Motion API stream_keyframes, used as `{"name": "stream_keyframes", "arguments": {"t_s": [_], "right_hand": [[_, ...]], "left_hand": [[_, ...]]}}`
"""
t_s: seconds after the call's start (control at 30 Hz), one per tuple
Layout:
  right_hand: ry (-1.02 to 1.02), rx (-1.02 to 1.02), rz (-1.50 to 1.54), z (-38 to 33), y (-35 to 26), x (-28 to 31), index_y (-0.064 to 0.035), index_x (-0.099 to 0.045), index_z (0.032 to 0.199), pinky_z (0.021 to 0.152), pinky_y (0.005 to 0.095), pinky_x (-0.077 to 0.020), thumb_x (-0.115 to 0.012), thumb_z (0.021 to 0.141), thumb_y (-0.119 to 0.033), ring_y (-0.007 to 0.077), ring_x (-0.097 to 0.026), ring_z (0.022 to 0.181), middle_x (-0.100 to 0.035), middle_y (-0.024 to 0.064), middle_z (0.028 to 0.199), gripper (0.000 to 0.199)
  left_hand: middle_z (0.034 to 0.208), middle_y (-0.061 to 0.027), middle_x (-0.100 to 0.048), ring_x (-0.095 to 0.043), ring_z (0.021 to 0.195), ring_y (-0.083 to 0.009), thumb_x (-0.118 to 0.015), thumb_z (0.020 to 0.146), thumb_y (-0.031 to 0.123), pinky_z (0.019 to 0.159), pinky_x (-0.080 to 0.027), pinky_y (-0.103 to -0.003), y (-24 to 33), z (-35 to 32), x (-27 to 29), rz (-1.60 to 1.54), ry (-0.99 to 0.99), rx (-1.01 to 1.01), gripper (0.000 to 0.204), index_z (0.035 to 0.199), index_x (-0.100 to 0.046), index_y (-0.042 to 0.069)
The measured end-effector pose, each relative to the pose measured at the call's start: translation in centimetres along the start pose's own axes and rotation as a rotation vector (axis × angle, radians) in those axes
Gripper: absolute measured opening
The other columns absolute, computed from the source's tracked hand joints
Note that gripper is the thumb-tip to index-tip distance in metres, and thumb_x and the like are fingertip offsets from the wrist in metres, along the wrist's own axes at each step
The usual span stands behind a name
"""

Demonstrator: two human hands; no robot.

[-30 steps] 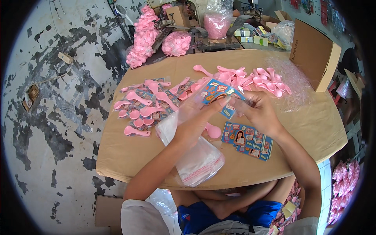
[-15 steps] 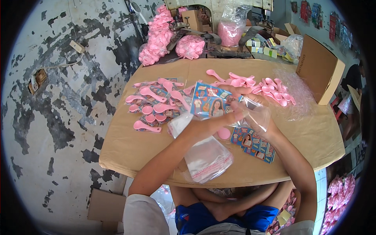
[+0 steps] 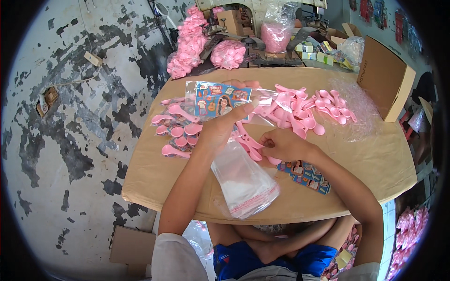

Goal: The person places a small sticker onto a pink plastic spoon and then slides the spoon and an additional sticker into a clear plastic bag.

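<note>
Pinching a bagged card by its edge, left hand leaves the print largely exposed; curled right hand is at a pink spoon, grip too hidden to tell.

Loose, pale grey-white sleeves clothe the upper arms, the left sleeve near 7 o'clock and the right sleeve between 4 and 5, both ending around the elbows. The left hand and right hand are bare. Bright blue shorts carry a small reddish mark at 6 o'clock, below a greyish shirt front.
</note>
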State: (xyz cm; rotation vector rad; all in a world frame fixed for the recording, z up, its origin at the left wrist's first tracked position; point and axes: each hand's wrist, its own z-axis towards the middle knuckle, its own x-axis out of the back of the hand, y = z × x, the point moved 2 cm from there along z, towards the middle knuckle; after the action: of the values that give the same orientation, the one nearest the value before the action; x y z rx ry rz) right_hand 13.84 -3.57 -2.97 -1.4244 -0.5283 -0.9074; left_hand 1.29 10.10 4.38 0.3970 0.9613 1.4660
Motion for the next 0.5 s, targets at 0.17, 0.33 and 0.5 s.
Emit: {"name": "stream_keyframes", "arguments": {"t_s": [0.17,0.33,0.5], "right_hand": [[-0.022,-0.103,0.053,-1.4,-1.7,4.3,-0.0027,-0.063,0.104,0.062,0.0359,-0.0485,-0.058,0.090,-0.026,0.0199,-0.063,0.068,-0.067,0.0093,0.079,0.028],[0.330,-0.168,0.861,-3.3,1.0,9.0,-0.0080,-0.056,0.101,0.052,0.0253,-0.0402,-0.049,0.095,-0.028,0.0085,-0.051,0.062,-0.056,-0.0013,0.076,0.022],[0.320,-0.139,1.051,-3.7,0.2,9.6,-0.0082,-0.054,0.104,0.050,0.0214,-0.0394,-0.051,0.098,-0.028,0.0077,-0.052,0.066,-0.056,0.0014,0.086,0.021]], "left_hand": [[0.129,-0.0178,-0.055,-0.052,0.125,-0.0290,-0.067,0.086,0.006,0.108,-0.040,-0.051,-0.7,-0.2,1.4,0.008,0.058,0.013,0.037,0.120,-0.053,0.010],[0.129,-0.0160,-0.056,-0.055,0.121,-0.0267,-0.066,0.088,0.007,0.104,-0.044,-0.046,-0.5,0.0,1.3,-0.090,0.126,0.020,0.037,0.122,-0.050,0.009],[0.128,-0.0145,-0.056,-0.057,0.117,-0.0246,-0.066,0.089,0.008,0.101,-0.047,-0.044,-1.0,0.2,1.9,-0.106,0.175,0.033,0.039,0.124,-0.048,0.008]]}}
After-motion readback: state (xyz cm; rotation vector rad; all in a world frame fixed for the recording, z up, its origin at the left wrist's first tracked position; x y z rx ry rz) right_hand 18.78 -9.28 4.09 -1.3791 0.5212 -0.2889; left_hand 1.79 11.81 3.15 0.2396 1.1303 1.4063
